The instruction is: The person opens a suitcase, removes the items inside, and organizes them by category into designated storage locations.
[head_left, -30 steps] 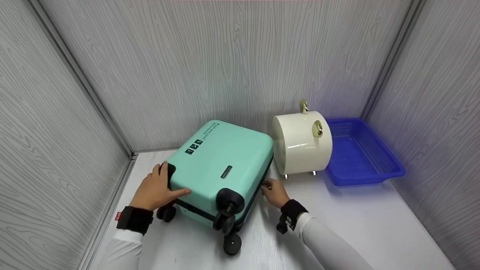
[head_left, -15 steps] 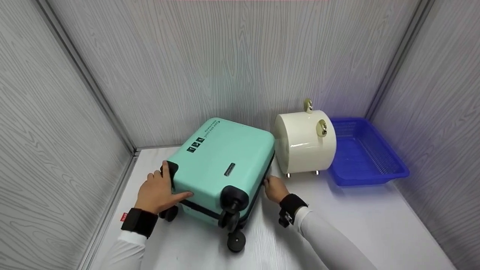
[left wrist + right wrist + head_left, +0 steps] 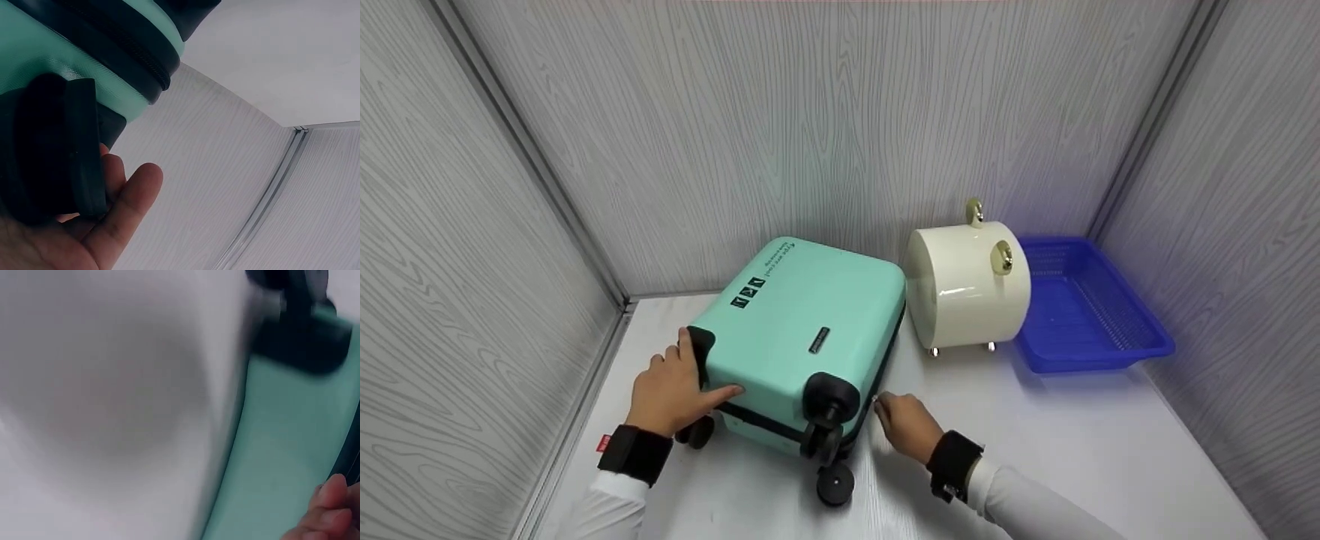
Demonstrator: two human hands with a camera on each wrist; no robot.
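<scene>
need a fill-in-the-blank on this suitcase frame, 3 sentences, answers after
1. The mint-green suitcase lies flat on the white table with its black ______ toward the person.
2. The left hand rests on the suitcase corner; the right hand is at the suitcase's ______ side.
3. Between the suitcase and the blue basket stands a ______-coloured round case.

Missing words: wheels; right; cream

Left hand (image 3: 671, 390) spread flat, fingers (image 3: 121, 211) straight — right hand (image 3: 906, 426) loosely curled, both forearms extended
</scene>
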